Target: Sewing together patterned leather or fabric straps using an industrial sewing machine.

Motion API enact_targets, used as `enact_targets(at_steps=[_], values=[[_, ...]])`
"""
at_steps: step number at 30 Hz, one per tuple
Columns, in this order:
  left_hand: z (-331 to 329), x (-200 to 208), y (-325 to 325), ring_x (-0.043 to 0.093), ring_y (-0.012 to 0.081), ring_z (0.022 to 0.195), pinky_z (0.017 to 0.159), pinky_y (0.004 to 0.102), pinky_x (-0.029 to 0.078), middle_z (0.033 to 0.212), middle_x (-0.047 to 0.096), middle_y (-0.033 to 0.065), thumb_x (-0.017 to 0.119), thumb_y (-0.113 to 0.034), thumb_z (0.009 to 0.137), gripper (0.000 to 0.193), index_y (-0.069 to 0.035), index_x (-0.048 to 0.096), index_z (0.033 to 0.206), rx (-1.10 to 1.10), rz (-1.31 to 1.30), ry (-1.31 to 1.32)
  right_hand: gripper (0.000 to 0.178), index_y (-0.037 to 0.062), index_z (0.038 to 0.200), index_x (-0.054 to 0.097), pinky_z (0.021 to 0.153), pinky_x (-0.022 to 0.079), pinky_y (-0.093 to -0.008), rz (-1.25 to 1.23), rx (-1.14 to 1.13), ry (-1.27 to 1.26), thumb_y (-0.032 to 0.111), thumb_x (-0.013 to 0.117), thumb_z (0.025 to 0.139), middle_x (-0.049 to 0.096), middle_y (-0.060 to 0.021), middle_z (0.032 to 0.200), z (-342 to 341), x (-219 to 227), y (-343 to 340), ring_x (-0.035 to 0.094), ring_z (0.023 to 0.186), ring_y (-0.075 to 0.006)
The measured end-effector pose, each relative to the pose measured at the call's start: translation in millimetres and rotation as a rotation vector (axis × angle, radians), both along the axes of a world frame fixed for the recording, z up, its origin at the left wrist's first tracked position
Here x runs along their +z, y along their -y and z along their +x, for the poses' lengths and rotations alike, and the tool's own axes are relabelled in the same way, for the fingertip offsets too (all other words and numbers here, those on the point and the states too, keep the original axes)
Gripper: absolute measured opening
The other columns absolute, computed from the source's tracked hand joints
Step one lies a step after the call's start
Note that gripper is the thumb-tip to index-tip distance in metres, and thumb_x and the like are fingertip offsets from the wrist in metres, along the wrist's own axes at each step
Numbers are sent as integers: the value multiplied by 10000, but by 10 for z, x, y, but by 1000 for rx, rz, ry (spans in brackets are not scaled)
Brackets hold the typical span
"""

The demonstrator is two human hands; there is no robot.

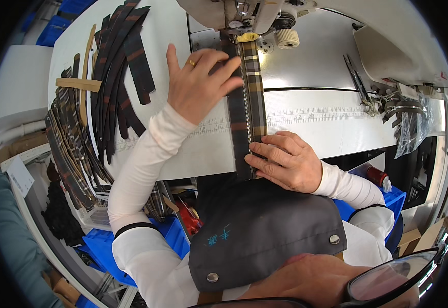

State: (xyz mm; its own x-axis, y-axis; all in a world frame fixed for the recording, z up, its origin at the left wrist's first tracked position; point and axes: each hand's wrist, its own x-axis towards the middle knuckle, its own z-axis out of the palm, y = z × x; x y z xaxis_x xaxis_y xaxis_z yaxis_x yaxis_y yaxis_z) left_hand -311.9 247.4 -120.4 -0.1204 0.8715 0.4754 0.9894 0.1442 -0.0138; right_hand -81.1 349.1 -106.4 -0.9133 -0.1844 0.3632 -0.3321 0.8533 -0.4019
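A long metal zipper (245, 102) runs front to back under the sewing machine's presser foot (243, 28). Dark cloth (236, 120) with reddish bands lies along its left side, and a plaid strip (255, 82) in yellow, grey and black along its right. My left hand (203, 79) is over the left side of this work near the foot, fingers spread, holding nothing. Whether its fingertips touch the cloth I cannot tell. Close to the table's front edge, my right hand (288, 161) grips the plaid edge of the zipper strip, fingertips on the zipper.
Dark fabric strips (118, 72) lie fanned across the left of the table, beside plaid strips (72, 128) at its edge. A printed ruler (316, 114) crosses the tabletop. Tweezers (356, 77) and a bundle of zippers (404, 107) lie at the right. Blue bins (103, 246) stand below.
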Motion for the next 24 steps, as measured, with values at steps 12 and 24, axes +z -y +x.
enact_targets(at_steps=[12, 24], values=[[86, 39, 162, 447, 207, 1203, 981, 683, 168, 1316, 509, -44, 688, -564, 681, 646, -209, 590, 1212, -9, -115, 200, 339, -88, 1090, 577, 637, 538, -206, -1382, -424, 391, 203, 569, 917, 661, -115, 858, -897, 104, -859, 630, 683, -105], [52, 37, 149, 463, 219, 1174, 951, 710, 202, 1261, 525, -15, 654, -599, 701, 626, -182, 603, 1165, -51, -88, 204, 306, -38, 1040, 629, 681, 548, -244, -1286, -396, 300, 241, 576, 925, 681, -141, 918, -1259, -26, -912, 677, 789, -178]])
